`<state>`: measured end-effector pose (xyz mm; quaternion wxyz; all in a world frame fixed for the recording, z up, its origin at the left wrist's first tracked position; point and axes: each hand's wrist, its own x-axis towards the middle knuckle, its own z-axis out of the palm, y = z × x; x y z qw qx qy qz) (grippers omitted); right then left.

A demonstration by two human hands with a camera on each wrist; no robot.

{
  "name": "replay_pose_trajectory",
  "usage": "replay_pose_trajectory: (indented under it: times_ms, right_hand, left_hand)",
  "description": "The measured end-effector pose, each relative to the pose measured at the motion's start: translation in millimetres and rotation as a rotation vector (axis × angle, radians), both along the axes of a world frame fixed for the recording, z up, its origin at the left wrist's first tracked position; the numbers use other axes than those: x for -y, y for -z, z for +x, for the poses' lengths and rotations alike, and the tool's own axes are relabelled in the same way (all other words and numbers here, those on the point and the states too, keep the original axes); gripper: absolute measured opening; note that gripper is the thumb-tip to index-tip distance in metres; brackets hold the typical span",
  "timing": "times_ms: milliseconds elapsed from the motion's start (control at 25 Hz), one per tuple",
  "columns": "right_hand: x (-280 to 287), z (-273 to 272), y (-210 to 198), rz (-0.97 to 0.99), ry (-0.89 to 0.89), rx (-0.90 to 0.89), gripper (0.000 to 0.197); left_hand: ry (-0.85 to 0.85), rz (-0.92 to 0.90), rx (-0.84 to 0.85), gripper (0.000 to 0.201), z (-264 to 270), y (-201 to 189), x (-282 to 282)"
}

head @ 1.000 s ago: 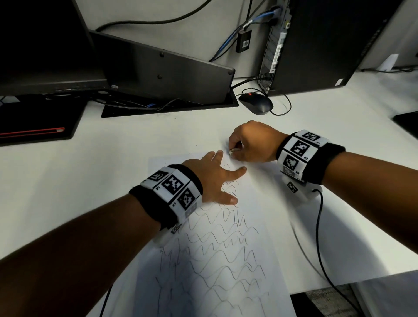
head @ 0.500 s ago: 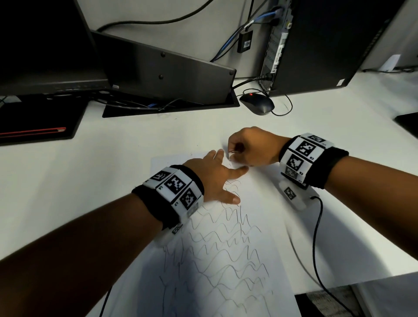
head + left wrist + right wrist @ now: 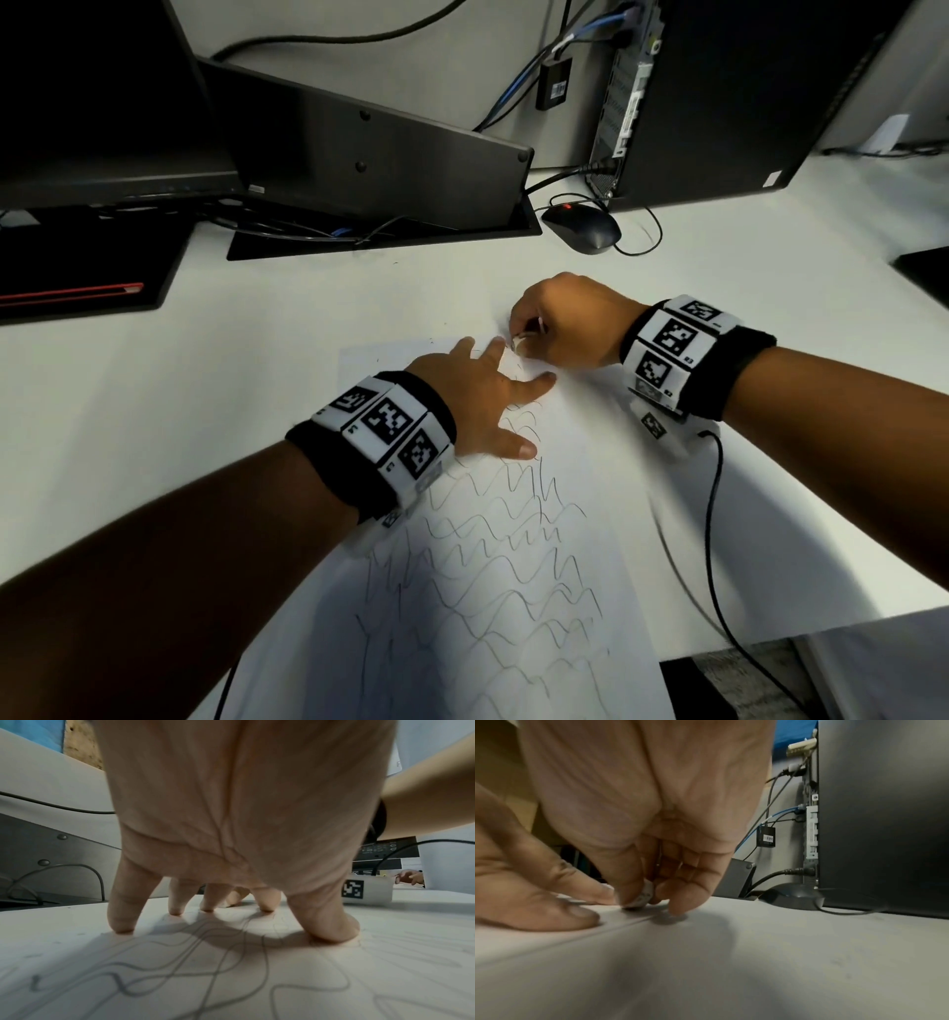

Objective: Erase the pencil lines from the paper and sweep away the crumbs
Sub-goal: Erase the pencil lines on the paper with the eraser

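A white sheet of paper (image 3: 590, 462) covered with wavy pencil lines (image 3: 488, 580) lies on the white desk. My left hand (image 3: 488, 395) presses down on the sheet's far part with fingers spread and straight; its fingertips (image 3: 120, 925) stand on the paper (image 3: 231, 983). Just beyond it, my right hand (image 3: 560, 324) pinches a small white eraser (image 3: 643, 898) between thumb and fingers. The eraser's lower end touches the paper at its far right corner, close to the left index finger. A few dark crumbs lie near the sheet's far edge.
A black mouse (image 3: 583, 228) with its cable sits behind the hands. A computer tower (image 3: 719, 92) stands at the back right, a tilted grey panel (image 3: 369, 154) and a monitor at the back left. A black cable (image 3: 714, 539) trails from my right wrist across the desk.
My right hand with the eraser has shifted slightly nearer and left, then back, in short rubbing strokes. The left hand has stayed planted on the paper.
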<state>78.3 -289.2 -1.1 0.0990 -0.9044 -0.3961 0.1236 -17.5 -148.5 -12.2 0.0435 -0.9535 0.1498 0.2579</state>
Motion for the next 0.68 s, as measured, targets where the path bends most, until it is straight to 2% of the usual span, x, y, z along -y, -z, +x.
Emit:
replay_pose_trajectory:
  times_ms: [160,320,480,560,680]
  right_hand:
    - [-2,-5,-3,-0.05,-0.094,-0.097,0.01]
    - [-1,1,3,0.015,0.009,-0.061,0.006]
    - [1,6,6,0.031,0.041,-0.045,0.008]
    - [1,6,4,0.04,0.008,-0.009,0.011]
    - [2,0,0,-0.048,-0.115,-0.006,0.016]
  left_hand:
    - [-0.011,-0.022,-0.011,0.077,-1,-1,-2]
    - [-0.014,-0.02,-0.007,0.079,1,1,-1]
    - [-0.04,-0.128,0.021,0.076,-1,-3,-7]
    - [-0.026,-0.121,0.012,0.072,-1,-3,-9]
    - [0.002,-0.074,-0.003,0.071,2,-2,-7]
